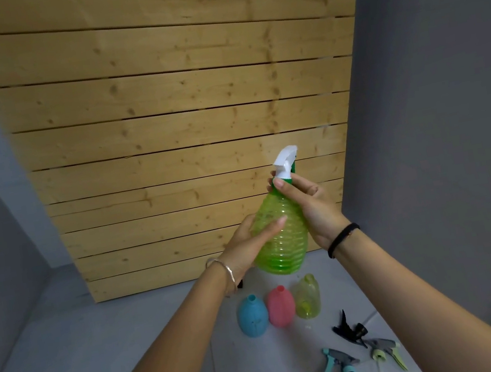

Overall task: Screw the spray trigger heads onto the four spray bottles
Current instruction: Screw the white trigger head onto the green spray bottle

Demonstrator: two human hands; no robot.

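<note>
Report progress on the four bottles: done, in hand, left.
Done: none clearly. In hand: green bottle held by left hand, right hand at the collar of its white trigger head. Left: blue bottle, pink bottle, yellow bottle, open-necked; three loose trigger heads beside them.

Both forearms are bare, no sleeves in view — the left wrist carries a thin silver bangle (223, 268) with a second ring showing behind it, and the right wrist a narrow black band (342, 239).
</note>
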